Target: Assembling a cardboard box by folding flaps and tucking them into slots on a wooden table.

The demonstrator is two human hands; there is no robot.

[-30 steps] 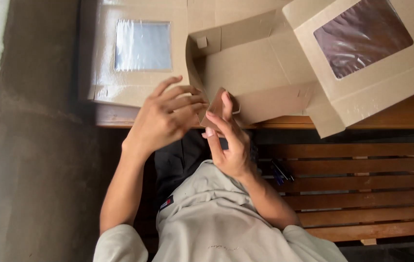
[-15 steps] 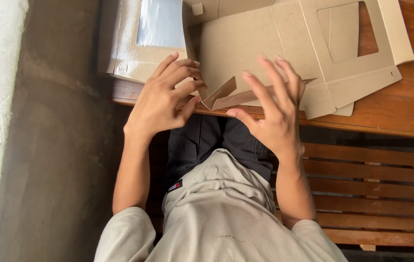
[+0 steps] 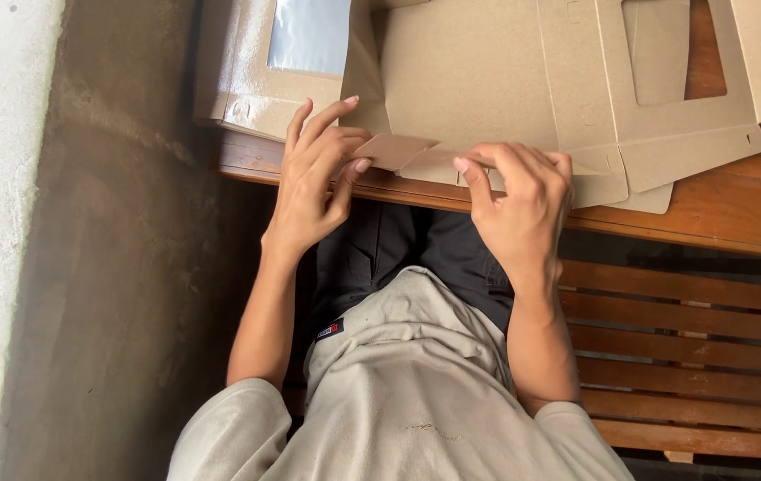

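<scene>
Folding one cardboard box blank (image 3: 487, 80), two hands, left hand (image 3: 314, 183), right hand (image 3: 519, 209)

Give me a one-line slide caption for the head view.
Left hand and right hand fold a flap of a flat cardboard box blank at the wooden table edge.

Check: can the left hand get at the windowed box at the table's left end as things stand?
Probably yes. The left hand sits just below the windowed box, fingers on the cardboard flap; nothing lies between them.

Head camera looks steeply down, close above table (image 3: 719, 209).
</scene>
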